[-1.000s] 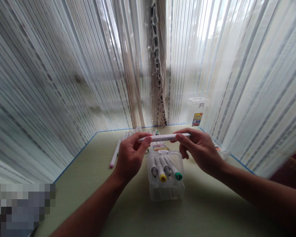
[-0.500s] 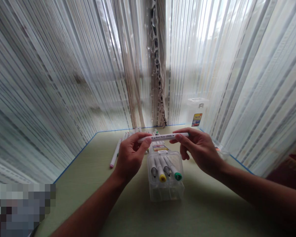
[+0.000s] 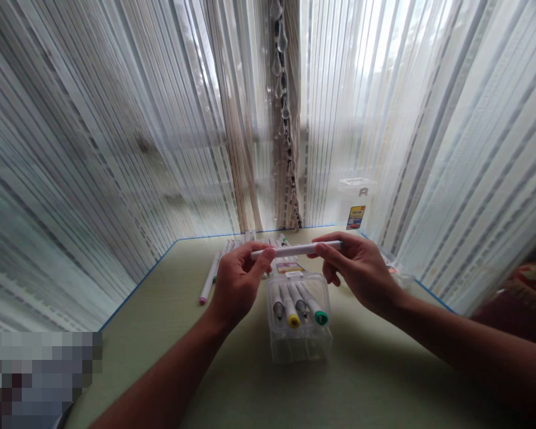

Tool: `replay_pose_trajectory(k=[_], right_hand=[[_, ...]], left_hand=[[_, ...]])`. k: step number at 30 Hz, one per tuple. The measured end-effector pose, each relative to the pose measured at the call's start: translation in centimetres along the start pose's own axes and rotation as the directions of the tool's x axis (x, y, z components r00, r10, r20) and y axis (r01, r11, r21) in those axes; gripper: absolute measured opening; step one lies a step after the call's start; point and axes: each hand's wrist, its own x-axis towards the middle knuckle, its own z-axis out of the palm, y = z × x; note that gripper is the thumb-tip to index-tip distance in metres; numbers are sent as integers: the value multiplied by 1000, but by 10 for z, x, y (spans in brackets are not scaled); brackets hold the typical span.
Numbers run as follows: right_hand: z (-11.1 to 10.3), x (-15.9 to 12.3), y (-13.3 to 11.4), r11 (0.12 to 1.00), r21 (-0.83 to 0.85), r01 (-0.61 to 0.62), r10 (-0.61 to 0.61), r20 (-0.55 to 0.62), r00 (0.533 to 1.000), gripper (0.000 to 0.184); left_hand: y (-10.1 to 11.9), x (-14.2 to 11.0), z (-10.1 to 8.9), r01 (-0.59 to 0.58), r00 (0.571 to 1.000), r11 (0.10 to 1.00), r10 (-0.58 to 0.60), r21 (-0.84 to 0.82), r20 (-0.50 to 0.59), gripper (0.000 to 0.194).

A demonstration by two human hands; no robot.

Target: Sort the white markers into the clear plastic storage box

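A white marker (image 3: 294, 250) is held level in the air between my two hands. My left hand (image 3: 241, 275) pinches one end of it between thumb and fingers. At the other end, which looks dark-tipped, my right hand (image 3: 355, 265) grips it the same way. Below the marker stands a clear plastic case (image 3: 301, 351) on the table. Several markers lie in its top, among them one with a yellow end (image 3: 294, 321) and one with a green end (image 3: 321, 317). Their far ends point away from me.
More white markers lie behind my left hand, one with a pink end (image 3: 203, 300). A clear box with a label (image 3: 356, 205) stands at the back right of the green table (image 3: 160, 316). Another clear plastic piece (image 3: 402, 274) lies beyond my right wrist. String curtains hang behind.
The marker has been rolled between my fingers: its printed lettering faced me before, and now a plain white side does. Both hands stay in nearly the same place.
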Motion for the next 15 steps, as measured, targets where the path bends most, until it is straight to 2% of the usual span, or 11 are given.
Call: replay_pose_trajectory(k=[10, 15], right_hand=[[-2, -1, 1, 1000, -9, -26, 27, 27, 999, 23], [-2, -1, -1, 999, -23, -25, 25, 2, 1000, 23]], left_hand=[[-1, 1, -1, 4, 1000, 1000, -5, 18, 14, 35], [1, 0, -1, -15, 1000, 1000, 15, -17, -10, 24]])
